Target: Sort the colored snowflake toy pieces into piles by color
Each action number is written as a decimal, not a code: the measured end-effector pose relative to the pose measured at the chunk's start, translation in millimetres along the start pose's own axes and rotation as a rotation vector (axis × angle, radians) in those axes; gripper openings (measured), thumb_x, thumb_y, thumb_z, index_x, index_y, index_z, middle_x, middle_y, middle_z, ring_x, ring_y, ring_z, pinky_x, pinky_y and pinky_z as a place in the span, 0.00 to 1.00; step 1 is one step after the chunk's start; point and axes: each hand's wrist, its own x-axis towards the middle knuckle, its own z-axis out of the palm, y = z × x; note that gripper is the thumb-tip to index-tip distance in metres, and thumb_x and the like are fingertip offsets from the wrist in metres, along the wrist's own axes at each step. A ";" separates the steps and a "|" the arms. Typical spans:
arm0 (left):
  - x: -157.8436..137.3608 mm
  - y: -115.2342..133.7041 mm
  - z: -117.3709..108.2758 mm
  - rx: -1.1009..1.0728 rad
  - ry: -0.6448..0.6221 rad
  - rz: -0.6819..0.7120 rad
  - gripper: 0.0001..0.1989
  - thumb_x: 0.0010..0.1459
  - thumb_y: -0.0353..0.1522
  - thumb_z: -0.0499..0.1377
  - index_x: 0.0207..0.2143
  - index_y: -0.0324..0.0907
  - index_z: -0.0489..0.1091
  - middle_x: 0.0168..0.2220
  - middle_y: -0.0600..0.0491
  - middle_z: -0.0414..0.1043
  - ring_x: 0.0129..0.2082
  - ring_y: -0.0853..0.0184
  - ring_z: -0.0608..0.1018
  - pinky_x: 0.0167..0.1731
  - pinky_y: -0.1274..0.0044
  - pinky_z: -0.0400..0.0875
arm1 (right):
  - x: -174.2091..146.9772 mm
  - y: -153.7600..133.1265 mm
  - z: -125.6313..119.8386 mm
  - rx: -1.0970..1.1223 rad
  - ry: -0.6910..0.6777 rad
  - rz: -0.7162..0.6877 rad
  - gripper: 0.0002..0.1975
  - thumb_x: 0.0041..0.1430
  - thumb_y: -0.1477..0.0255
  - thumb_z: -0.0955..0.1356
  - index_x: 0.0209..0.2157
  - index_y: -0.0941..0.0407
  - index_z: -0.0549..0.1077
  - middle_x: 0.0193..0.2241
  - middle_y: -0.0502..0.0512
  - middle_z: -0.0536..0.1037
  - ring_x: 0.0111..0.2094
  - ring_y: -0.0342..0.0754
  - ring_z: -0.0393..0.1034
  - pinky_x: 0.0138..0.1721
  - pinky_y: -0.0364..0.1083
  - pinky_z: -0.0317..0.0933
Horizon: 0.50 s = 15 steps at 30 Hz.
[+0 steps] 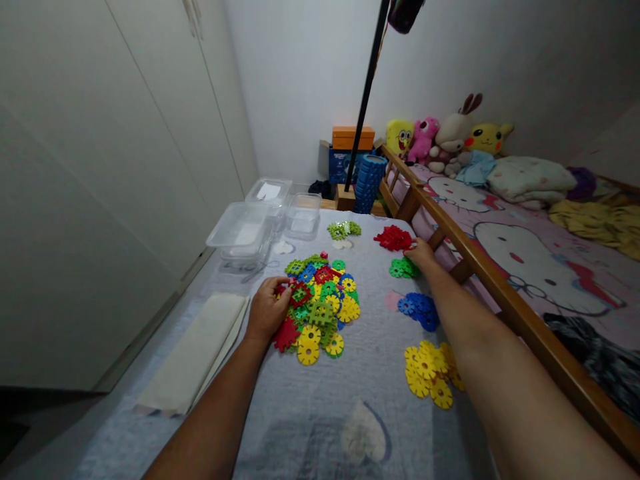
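Observation:
A mixed heap of plastic interlocking pieces in red, green, yellow and blue lies mid-table. At its left edge, my left hand has thumb and fingers closed on a red square piece. My right hand reaches to the far right, fingers closed at the edge of a pile of red pieces; what they hold is too small to make out. Just below that hand lies a green disc pile. Nearer me are piles of blue discs and yellow flower-shaped discs. Light-green pieces form another pile at the back.
Clear plastic boxes stand at the back left, beside a folded cream cloth. Along the right runs a wooden bed rail, with plush toys on the bed. A black pole rises behind the table.

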 end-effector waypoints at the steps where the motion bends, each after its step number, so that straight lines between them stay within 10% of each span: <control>1: 0.0 -0.2 0.1 0.000 0.000 0.000 0.13 0.58 0.38 0.56 0.42 0.44 0.75 0.43 0.49 0.76 0.43 0.60 0.77 0.50 0.68 0.71 | 1.0 -2.2 1.3 -0.050 -0.006 -0.007 0.25 0.41 0.80 0.72 0.46 0.60 0.75 0.29 0.51 0.79 0.30 0.47 0.73 0.34 0.42 0.65; 15: -0.3 3.4 -1.6 0.013 -0.004 0.011 0.12 0.58 0.38 0.56 0.41 0.45 0.75 0.43 0.50 0.76 0.44 0.60 0.77 0.51 0.68 0.71 | 4.8 -29.4 17.6 -0.277 0.043 -0.082 0.10 0.52 0.77 0.71 0.39 0.62 0.79 0.39 0.64 0.82 0.40 0.52 0.76 0.41 0.44 0.65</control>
